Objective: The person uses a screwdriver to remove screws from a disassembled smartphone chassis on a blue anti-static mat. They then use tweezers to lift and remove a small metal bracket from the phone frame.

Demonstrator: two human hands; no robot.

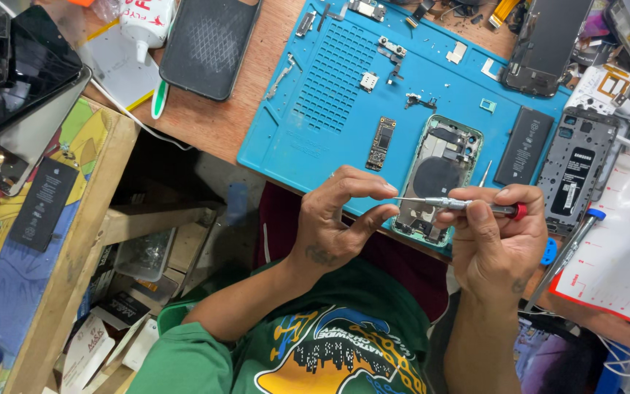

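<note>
Right hand: grip closed around a slim screwdriver, silver shaft, red cap at the butt end by the knuckles, held level with its fine tip pointing toward the left hand. Left hand: thumb and forefinger pinched together right at the screwdriver tip; whether something tiny sits between the fingertips is too small to tell. Both hands are raised over the near edge of the blue work mat, which covers the wooden worktop. Directly behind the hands, on the mat's near edge, lies an opened phone chassis: pale green frame, round dark coil in the middle, camera bay at its far end, lower part hidden by the fingers. Just beside it toward the mat's centre, a narrow logic board. On the chassis's other side, a black battery, then a grey phone with its back removed. Small brackets and screws lie scattered over the far part of the mat. Far off the mat, a dark phone case lies on bare wood.
</note>
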